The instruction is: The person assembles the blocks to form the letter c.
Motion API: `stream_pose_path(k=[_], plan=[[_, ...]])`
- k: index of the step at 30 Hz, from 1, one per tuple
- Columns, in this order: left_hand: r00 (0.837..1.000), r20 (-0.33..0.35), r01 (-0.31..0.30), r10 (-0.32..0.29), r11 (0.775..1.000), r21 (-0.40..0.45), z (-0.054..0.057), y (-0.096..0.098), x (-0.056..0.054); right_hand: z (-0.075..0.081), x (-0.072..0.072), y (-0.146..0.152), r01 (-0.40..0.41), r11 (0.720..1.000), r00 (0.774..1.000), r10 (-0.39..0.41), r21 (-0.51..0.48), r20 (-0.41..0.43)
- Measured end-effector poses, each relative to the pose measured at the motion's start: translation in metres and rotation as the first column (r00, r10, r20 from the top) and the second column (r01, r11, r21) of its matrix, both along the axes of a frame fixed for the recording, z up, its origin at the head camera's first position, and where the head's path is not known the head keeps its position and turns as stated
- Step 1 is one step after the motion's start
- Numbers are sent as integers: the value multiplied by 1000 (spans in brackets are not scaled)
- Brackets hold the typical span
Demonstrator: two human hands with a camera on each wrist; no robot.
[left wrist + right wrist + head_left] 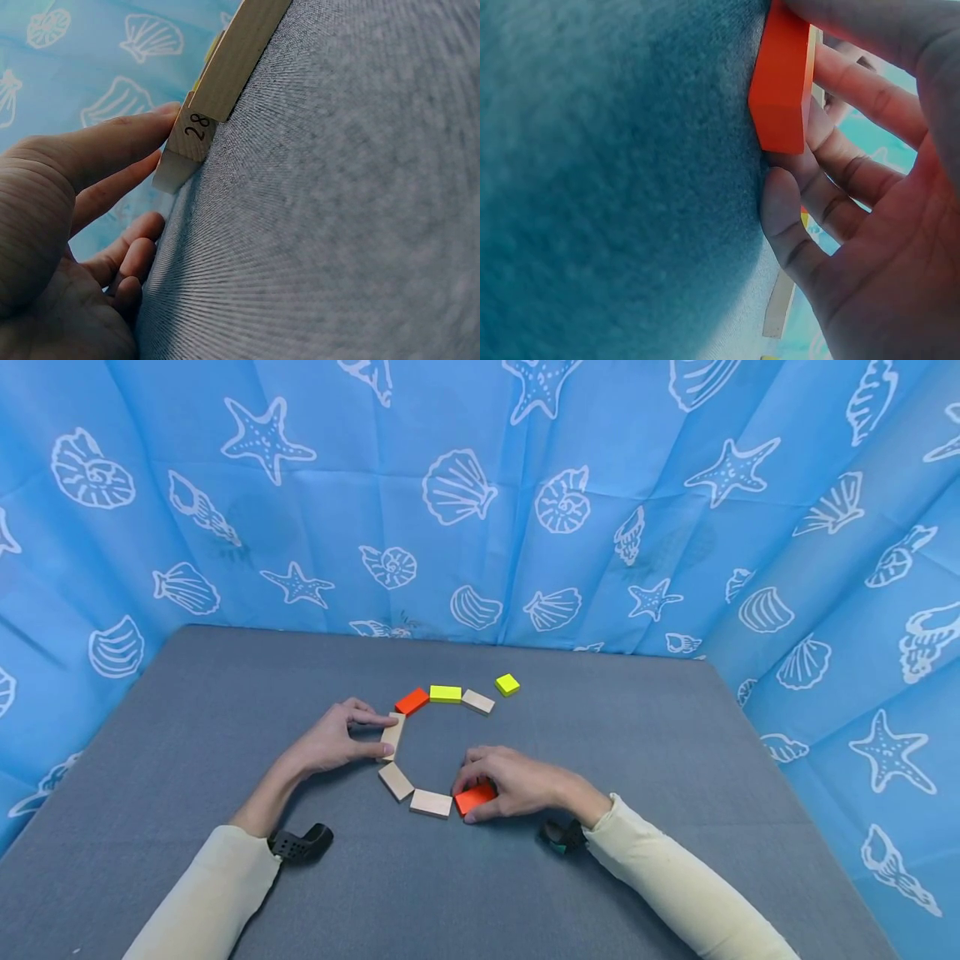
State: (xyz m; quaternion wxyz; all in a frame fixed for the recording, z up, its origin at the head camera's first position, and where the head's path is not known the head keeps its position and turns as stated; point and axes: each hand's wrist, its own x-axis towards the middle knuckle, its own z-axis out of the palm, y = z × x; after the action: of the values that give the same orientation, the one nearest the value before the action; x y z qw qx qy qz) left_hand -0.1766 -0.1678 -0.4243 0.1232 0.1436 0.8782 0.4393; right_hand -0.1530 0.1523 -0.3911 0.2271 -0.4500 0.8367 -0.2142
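Rectangular blocks lie in a partial ring on the grey table. My left hand (324, 745) is at the ring's left side and pinches a plain wooden block (392, 737) lengthwise between thumb and fingers. In the left wrist view, a wooden block (187, 142) marked 28 touches the thumb tip. My right hand (519, 782) holds an orange-red block (474, 799) at the near right end of the ring. The right wrist view shows this orange-red block (784, 90) on the cloth, with the thumb at its near side and fingers beyond it.
Beyond the left hand the ring continues with a red block (412, 701), a yellow block (446, 694) and a wooden block (477, 702). A smaller yellow block (507, 685) lies apart. Two wooden blocks, one left (396, 781) and one right (431, 804), lie between the hands.
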Motion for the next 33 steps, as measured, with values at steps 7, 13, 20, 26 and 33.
stream_pose_path(k=[7,13,20,26,33], plan=[[1000,-1,2,-2,1000,0,-1,-1,0,-2,1,-1,0,1000,1000,0,-19,5],[1000,-3,2,-2,1000,3,-1,-1,0,-3,1,-2,6,1000,1000,-6,-21,2],[1000,1,-1,1,1000,5,0,0,1,-3,1,-3,8,999,1000,-8,-35,11],[1000,-6,2,-2,1000,5,0,0,0,-3,1,-3,9,999,1000,-9,-39,13],[1000,-1,-1,1,1000,3,0,0,2,-2,-1,-1,-3,998,999,5,-65,37]])
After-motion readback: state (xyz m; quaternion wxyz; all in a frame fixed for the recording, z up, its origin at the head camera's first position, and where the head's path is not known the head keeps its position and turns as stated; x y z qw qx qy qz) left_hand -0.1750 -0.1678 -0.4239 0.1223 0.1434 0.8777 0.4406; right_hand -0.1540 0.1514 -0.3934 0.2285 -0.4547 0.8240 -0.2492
